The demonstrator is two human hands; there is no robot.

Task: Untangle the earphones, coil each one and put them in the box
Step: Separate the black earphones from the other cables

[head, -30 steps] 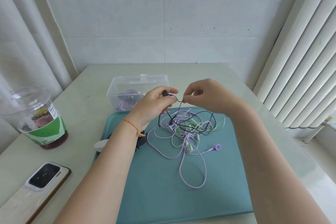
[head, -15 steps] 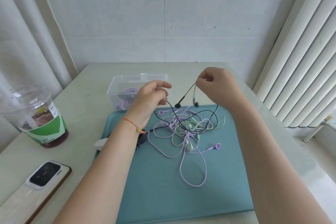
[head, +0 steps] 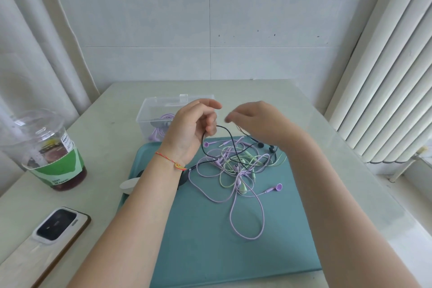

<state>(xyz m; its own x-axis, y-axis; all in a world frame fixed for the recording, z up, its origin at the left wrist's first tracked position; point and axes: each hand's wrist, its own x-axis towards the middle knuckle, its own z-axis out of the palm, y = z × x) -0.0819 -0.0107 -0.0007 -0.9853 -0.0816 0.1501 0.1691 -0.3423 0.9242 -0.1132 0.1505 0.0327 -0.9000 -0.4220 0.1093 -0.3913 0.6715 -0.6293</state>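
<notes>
No legible text in view.
White sticker on cup (head: 50,152) carrying small print, too fine to read; faint dark lettering on its green sleeve (head: 59,172) likewise blurred. Nothing readable on phone (head: 56,224).

even, soft daylight fills the scene, brightest at the right beside the vertical blinds (head: 383,82). shadows are faint and diffuse; a pale sheen lies on the table (head: 268,91) at its far right. wide-angle distortion bows the blinds and the left curtain (head: 35,54) toward the edges. motion blur smears the fingertips (head: 230,117) of the right hand (head: 261,124); the rest is sharp.
</notes>
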